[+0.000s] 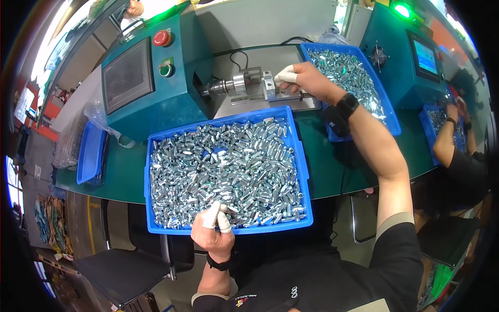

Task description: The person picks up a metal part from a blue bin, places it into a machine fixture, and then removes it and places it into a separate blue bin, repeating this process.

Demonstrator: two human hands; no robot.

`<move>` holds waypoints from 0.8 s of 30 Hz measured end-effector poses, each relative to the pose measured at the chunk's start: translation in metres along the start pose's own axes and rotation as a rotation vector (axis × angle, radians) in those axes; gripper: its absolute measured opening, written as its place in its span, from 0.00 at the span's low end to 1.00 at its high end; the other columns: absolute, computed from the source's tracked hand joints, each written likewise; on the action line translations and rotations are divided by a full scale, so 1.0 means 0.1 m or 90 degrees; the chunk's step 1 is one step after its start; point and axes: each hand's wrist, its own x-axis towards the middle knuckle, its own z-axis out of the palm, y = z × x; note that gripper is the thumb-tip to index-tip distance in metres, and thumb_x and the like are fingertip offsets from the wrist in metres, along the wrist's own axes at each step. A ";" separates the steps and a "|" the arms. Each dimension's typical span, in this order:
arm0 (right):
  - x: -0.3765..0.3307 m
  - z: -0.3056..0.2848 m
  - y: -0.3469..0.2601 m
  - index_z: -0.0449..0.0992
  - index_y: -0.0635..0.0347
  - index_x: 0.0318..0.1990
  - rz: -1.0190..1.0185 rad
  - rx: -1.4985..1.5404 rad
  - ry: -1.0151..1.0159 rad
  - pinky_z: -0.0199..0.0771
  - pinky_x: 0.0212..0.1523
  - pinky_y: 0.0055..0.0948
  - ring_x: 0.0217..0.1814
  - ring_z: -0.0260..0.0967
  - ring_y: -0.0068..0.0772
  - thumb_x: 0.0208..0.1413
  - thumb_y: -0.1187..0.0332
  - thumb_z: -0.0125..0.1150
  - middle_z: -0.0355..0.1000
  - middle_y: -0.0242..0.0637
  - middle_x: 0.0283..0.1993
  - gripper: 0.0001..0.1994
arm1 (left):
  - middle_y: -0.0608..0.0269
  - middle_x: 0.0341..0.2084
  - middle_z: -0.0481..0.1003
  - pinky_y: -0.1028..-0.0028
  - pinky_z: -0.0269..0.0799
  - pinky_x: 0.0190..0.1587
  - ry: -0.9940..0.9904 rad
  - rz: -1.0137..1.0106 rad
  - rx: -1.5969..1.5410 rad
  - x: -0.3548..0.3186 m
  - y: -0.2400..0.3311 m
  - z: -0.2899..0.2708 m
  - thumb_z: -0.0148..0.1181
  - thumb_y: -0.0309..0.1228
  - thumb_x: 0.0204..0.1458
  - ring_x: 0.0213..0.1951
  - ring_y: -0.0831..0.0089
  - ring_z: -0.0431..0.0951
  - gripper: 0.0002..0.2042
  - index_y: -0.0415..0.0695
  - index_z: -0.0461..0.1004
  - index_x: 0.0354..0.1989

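Note:
My left hand (213, 232), white covers on its fingertips, is closed in a pinch at the near edge of a blue tray (228, 229). That tray is heaped with small shiny metal fittings (223, 166); whatever sits between the fingertips is too small to make out. Farther off and to the right, my right hand (310, 82), also with white fingertip covers, is closed beside a metal clamping block (268, 86) on the machine's bed. Its fingers hide what they grip, if anything. Facing the block from the left is a round metal chuck (239, 83).
A teal machine (161, 78) with a dark screen, red knob and green button stands behind the tray. Another blue tray of metal parts (348, 78) lies beyond my right forearm. At far right, a co-worker's arms (446, 135) reach to a tray by a second machine (405, 67).

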 end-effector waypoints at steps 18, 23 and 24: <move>0.06 0.33 -0.56 0.78 0.64 0.50 -0.123 -0.680 0.242 0.79 0.48 0.56 0.45 0.80 0.61 0.55 0.56 0.66 0.82 0.55 0.41 0.22 | 0.59 0.30 0.84 0.67 0.77 0.34 0.014 -0.014 0.001 -0.05 -0.02 -0.02 0.64 0.21 0.58 0.30 0.61 0.83 0.10 0.38 0.83 0.47; -0.28 -0.46 -0.33 0.78 0.60 0.51 0.039 -0.831 0.308 0.80 0.49 0.53 0.49 0.80 0.57 0.57 0.56 0.68 0.82 0.51 0.43 0.20 | 0.60 0.30 0.84 0.67 0.77 0.35 0.011 -0.014 -0.026 -0.03 -0.02 -0.02 0.65 0.20 0.57 0.30 0.61 0.83 0.10 0.37 0.83 0.46; -0.36 -0.58 -0.29 0.78 0.60 0.51 0.036 -0.837 0.300 0.80 0.49 0.53 0.49 0.80 0.57 0.57 0.56 0.68 0.82 0.51 0.43 0.20 | 0.60 0.30 0.84 0.67 0.78 0.35 0.008 -0.011 -0.031 -0.02 -0.01 -0.02 0.65 0.21 0.57 0.30 0.62 0.83 0.10 0.37 0.83 0.46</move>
